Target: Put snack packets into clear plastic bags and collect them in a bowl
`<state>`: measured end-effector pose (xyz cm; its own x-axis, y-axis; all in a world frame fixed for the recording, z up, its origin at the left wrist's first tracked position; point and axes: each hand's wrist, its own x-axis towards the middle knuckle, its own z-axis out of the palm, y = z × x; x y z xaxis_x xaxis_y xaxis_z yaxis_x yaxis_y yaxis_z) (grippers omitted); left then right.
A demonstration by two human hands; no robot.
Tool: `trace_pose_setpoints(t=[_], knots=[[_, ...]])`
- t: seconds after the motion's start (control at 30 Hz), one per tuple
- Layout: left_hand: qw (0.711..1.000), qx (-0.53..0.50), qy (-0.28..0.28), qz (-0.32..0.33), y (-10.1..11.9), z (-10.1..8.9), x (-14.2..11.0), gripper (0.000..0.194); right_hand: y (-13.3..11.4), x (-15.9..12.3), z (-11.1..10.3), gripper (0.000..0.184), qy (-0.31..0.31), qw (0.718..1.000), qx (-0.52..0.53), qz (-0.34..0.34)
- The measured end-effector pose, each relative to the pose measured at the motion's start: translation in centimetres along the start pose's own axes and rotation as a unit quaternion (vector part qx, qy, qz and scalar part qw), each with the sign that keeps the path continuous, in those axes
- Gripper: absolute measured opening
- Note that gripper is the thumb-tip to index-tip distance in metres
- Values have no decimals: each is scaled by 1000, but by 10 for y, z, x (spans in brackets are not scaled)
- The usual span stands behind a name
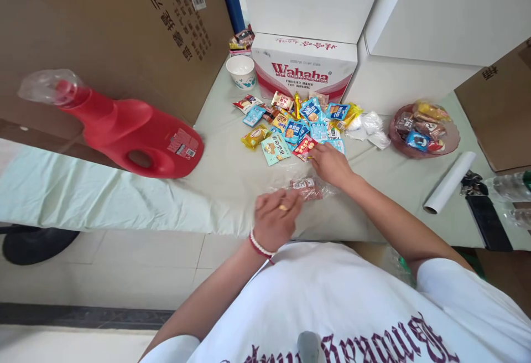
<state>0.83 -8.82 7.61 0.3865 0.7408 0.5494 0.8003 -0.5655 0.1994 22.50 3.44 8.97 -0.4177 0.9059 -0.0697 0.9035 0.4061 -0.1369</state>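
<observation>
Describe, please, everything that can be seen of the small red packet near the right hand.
The small red packet of glossy, plastic-looking film appears flat and roughly rectangular, with pale lettering and a pale printed patch. It sits slanted at the near edge of a pile of colourful snack packets, right of the mint-green square packet. The bare right hand touches its lower right end, partly hiding it; a firm grip, or whether it is lifted, cannot be told.

Right hand [332,165] at red snack packet [304,146], left hand [277,220] by clear plastic bag [318,189]
</observation>
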Motion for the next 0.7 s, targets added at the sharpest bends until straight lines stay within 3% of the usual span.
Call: trace_pose_setpoints(t=[0.1, 0.2, 0.33, 0.43, 0.5, 0.57, 0.7], knots=[[982, -33, -185, -7, 7, 23, 4, 47, -16, 27, 8, 33, -56, 995, 12, -82], [960, -58, -264, -70, -8, 39, 4, 50, -23, 50, 24, 40, -118, 992, 8, -49], [955, -79, -271, -95, -18, 44, -4, 51, -15, 63, 25, 22, -154, 988, 22, -21], [956, -75, -267, -97, -14, 45, -6, 52, -9, 53, 9, 15, -103, 990, 43, -91], [956, -66, -269, -94, -10, 46, -5, 52, -10, 37, 0, 15, -67, 983, 46, -166], [957, -62, -269, -90, -9, 46, -5, 51, -15, 14, -2, 17, -77, 971, 24, -223], [958, -91, -252, -105, -14, 49, -12, 36, -25, -30, 20, 19, -119, 952, -32, -282]])
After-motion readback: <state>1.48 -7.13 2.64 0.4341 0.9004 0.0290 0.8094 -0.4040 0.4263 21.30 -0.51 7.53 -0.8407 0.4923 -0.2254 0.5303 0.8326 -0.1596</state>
